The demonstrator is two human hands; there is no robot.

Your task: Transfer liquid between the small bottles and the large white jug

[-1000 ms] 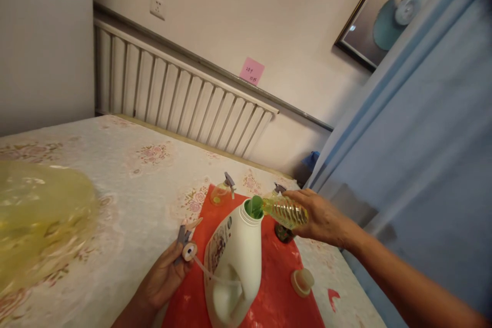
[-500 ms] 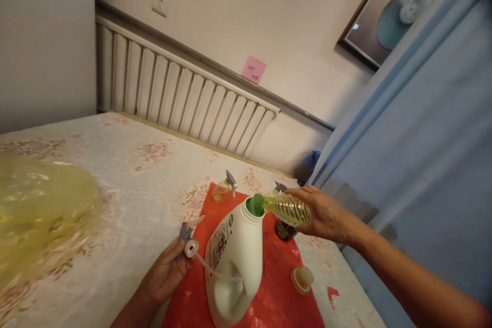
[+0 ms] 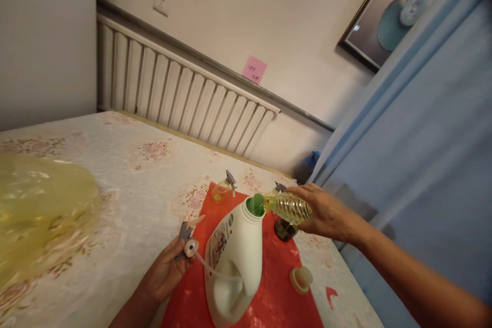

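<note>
My right hand (image 3: 326, 213) is closed around a clear ribbed bottle (image 3: 289, 207) with yellowish liquid in it, tilted nearly flat. Its neck meets the green spout (image 3: 255, 205) in the mouth of a large pale jug (image 3: 246, 253), which stands upright with its handle towards me. To the jug's left, my left hand (image 3: 165, 266) grips a grey spray trigger head (image 3: 187, 241). A thin clear dip tube (image 3: 215, 273) runs from it across the front of the jug. Whether liquid flows between bottle and jug, I cannot make out.
A red sheet (image 3: 279, 287) lies under the jug. On it are a pale cap (image 3: 301, 280), a small spray bottle (image 3: 223, 189) and a dark-bottomed bottle (image 3: 285, 229). A big yellow translucent bag (image 3: 46, 215) rests at left on the flowered tablecloth (image 3: 130, 189). Blue curtain (image 3: 418, 164) hangs at right.
The view has shifted slightly. Over the last second the tilted bottle has moved a touch to the right with my right hand; both hands keep their grips.
</note>
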